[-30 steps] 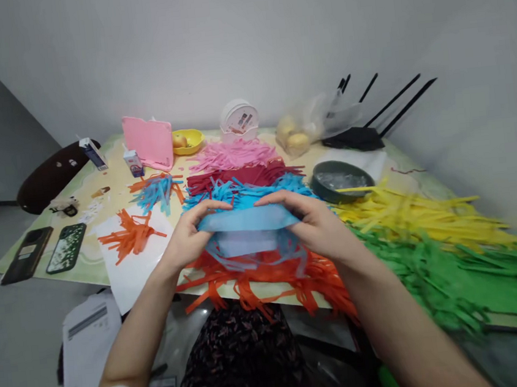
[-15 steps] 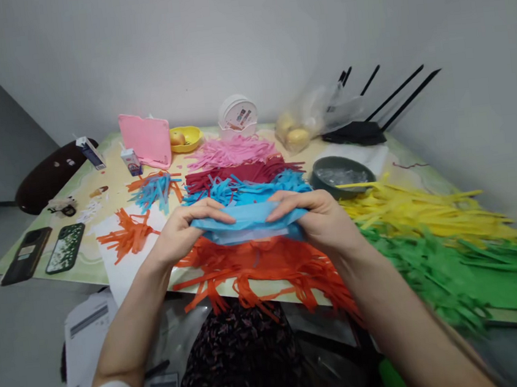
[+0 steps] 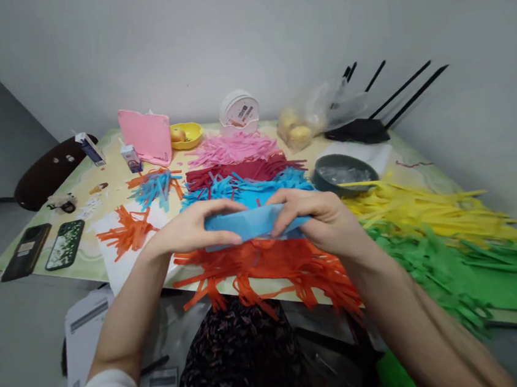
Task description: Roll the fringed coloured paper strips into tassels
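Between my two hands is a folded light-blue sheet (image 3: 248, 220), thin and fabric-like, held above the table's near edge. My left hand (image 3: 197, 226) grips its left end, thumb below and fingers on top. At the right end, my right hand (image 3: 318, 212) pinches it between thumb and curled fingers. Beneath it lies an orange fringed sheet (image 3: 265, 257), its strips hanging over the edge. Just behind are a blue fringed sheet (image 3: 203, 190), a dark red one (image 3: 247, 169) and a pink one (image 3: 239, 148), in rows.
Yellow fringe (image 3: 418, 213) and green fringe (image 3: 483, 268) spread at the right, beside a dark bowl (image 3: 344, 172). Left are an orange tassel (image 3: 128, 230), a blue-and-orange tassel (image 3: 156, 189) and two phones (image 3: 65, 246). A pink tablet case (image 3: 146, 134) and a fruit bag (image 3: 296, 131) stand behind.
My left hand has shifted its grip, with the thumb now along the lower edge of the blue sheet. My right fingers have curled further over the sheet, which looks folded narrower.
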`<state>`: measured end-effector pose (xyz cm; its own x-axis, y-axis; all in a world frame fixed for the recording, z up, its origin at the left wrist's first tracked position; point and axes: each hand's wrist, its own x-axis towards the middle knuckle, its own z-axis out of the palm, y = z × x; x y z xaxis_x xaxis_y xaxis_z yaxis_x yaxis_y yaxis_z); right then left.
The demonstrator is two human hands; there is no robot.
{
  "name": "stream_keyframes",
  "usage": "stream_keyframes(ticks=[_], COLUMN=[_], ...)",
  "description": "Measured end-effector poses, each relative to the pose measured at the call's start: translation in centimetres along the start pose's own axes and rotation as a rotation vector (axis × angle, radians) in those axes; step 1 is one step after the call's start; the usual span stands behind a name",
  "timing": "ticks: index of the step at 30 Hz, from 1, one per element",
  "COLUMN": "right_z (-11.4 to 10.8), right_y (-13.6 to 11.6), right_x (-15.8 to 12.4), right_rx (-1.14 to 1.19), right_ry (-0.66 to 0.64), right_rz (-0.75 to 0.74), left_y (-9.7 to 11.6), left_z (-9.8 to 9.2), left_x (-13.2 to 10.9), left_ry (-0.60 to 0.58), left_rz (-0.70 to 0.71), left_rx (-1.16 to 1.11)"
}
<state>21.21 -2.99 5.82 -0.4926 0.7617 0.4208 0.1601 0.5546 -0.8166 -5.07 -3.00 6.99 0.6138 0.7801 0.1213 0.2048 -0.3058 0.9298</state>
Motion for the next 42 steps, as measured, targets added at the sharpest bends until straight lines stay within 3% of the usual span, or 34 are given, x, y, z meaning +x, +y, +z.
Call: stream_keyframes(ticks=[4,7,9,13,17,21,25,30,38,42], right_z=[-0.8,-2.4,-3.2,-2.3,-0.1,1.1,1.6,2.0,1.9,2.2], right_y=[-0.4,-0.3,-0.2,0.4,1.0,0.9,0.9,1.9,1.8,1.4], right_x=[0.0,-0.3,-0.5,-0.4,-0.2,-1.0,-1.9,-2.6,-2.5,-2.6], right_rx=[-0.126,-0.196,-0.170,-0.152,-0.253,-0.158,0.013,0.203,0.165,-0.022], right_ry=[-0.138,-0.322,-0.368,-0.254,-0.252,-0.075,0.079,0.123,0.111,0.148], right_rz=[-0.075,-0.058,0.008,0.171,0.246,0.264,0.255,0.183,0.110,0.115], left_y=[-0.1,-0.2,-0.2,-0.4,-0.4,-0.6,-1.4,-2.5,-1.9,-1.8], left_z=[1.4,1.7,1.8,2.1,2.4,2.8,3.6,4.3,3.8,4.5], left_x=[1.3,1.3,1.2,1.4,1.2,0.5,-0.3,-0.8,-1.0,-1.1], left_ry=[-0.064,-0.067,-0.056,-0.073,-0.018,0.079,0.231,0.296,0.224,0.371], left_rz=[-0.182,-0.218,-0.211,-0.164,-0.166,-0.237,-0.158,-0.085,0.044,-0.002], left_rx=[0.101,0.096,0.148,0.237,0.255,0.066,-0.186,-0.306,-0.063,0.133])
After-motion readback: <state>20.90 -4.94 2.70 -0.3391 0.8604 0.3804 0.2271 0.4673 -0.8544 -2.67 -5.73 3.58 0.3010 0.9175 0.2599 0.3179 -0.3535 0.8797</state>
